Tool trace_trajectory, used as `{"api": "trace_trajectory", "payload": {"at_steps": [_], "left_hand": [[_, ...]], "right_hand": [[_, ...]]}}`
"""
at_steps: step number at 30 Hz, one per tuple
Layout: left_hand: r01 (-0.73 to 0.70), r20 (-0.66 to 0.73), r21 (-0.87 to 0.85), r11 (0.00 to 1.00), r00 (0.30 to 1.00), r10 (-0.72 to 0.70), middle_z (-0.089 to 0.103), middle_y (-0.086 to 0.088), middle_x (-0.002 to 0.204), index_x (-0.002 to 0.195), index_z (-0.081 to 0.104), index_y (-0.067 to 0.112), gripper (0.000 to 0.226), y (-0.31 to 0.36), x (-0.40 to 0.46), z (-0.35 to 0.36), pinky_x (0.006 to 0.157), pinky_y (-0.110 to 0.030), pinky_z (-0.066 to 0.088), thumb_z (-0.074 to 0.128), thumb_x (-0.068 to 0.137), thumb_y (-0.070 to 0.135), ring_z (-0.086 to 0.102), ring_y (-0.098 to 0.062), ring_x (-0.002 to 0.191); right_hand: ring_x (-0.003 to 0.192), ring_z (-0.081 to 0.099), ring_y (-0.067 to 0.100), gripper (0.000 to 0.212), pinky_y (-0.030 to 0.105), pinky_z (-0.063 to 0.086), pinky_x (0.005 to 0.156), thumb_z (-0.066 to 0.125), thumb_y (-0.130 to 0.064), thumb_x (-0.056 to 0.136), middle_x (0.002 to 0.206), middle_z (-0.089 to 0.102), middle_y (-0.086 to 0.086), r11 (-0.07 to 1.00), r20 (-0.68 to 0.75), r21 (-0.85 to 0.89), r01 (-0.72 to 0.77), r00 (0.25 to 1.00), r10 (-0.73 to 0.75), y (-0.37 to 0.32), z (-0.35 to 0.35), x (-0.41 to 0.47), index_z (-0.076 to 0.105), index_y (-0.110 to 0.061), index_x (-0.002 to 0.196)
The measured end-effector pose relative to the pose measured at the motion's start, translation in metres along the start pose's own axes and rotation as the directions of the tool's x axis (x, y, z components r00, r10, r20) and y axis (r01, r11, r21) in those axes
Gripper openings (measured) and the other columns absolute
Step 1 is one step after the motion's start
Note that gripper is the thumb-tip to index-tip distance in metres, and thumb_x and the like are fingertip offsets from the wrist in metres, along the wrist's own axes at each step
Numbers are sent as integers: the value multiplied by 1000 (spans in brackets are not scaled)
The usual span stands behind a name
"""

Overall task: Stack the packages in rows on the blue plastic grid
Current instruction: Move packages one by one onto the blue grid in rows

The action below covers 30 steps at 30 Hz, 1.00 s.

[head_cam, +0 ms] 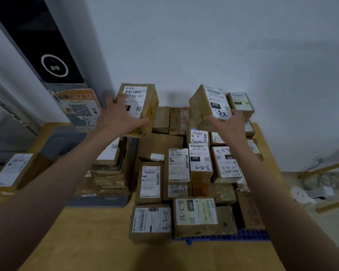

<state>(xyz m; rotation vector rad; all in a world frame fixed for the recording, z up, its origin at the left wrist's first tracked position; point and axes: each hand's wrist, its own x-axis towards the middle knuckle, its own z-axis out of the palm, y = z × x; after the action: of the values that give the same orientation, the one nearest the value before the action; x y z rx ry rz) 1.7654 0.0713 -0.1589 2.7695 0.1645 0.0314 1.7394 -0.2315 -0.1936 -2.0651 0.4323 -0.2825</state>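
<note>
Both hands' fingers grasping: left hand (118,116) on upright package (140,108), right hand (228,124) on tilted package (209,106).

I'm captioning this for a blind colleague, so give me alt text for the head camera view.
A person's left hand and right hand each hold a labelled cardboard package, the left package and the right package, raised above rows of stacked packages on a blue plastic grid, which sits on a yellow table by a white wall.
</note>
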Motion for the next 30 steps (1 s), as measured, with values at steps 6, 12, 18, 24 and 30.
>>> {"api": "trace_trajectory", "payload": {"at_steps": [6,12,18,24,30], "left_hand": [[10,-2,-12,1000,1000,-10,30,-12,142,145,22,34,107,3,47,12,96,-55,43,69,59,77,42,-44,126],[-6,21,-59,998,1000,8,29,-8,141,146,22,32,108,0,90,30,93,-52,45,71,60,74,43,-39,125],[-15,60,-57,998,998,19,30,-9,138,145,21,34,108,-1,117,47,92,-52,45,71,59,74,42,-40,124],[-34,88,-42,999,995,37,31,-9,136,145,19,36,110,-1,130,65,88,-50,47,69,57,78,43,-40,123],[-64,119,-33,997,991,68,29,-6,137,145,17,36,111,6,138,84,89,-50,47,67,56,80,41,-39,124]], "right_hand": [[121,49,30,95,50,49,97,77,-48,65,132,44,13,997,-48,-36,-61,997,60,-10,14,83,33,-2,137],[136,29,35,108,50,36,109,76,-50,67,147,29,17,978,-35,-161,-132,991,128,-5,65,142,20,-1,146],[140,24,39,118,51,37,106,73,-58,67,156,10,19,927,9,-345,-148,987,161,20,124,169,12,3,148],[131,38,39,104,47,33,106,66,-57,71,152,17,21,806,-31,-576,-134,989,142,39,144,180,22,2,144],[126,39,42,97,46,33,103,63,-61,73,146,26,19,759,-52,-630,-168,983,175,50,149,185,30,1,140]]}}
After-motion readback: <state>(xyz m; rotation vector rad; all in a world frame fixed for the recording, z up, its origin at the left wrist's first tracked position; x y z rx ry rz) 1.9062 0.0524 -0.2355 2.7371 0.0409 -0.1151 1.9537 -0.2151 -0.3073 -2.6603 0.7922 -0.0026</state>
